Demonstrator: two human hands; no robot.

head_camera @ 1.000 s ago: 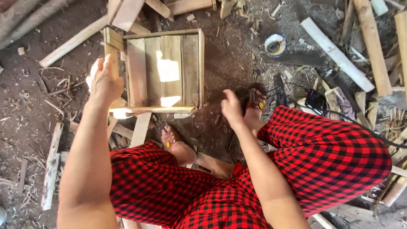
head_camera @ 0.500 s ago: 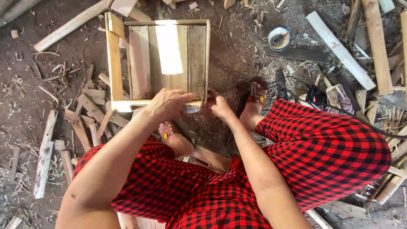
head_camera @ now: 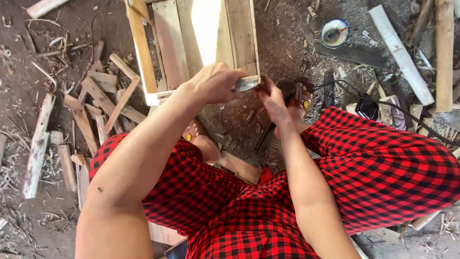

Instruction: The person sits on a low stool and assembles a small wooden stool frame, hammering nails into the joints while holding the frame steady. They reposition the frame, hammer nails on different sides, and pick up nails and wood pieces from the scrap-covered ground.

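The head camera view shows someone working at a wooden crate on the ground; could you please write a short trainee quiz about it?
1. True or false: the left hand grips a small pale block at the near corner of the wooden crate.
2. Which lies at the upper right? A: a round bowl; B: a bucket; C: a ladder.
3. What covers the ground left of the crate?

Key
1. True; the right hand meets the block's other end.
2. A.
3. Loose wood offcuts on bare earth.
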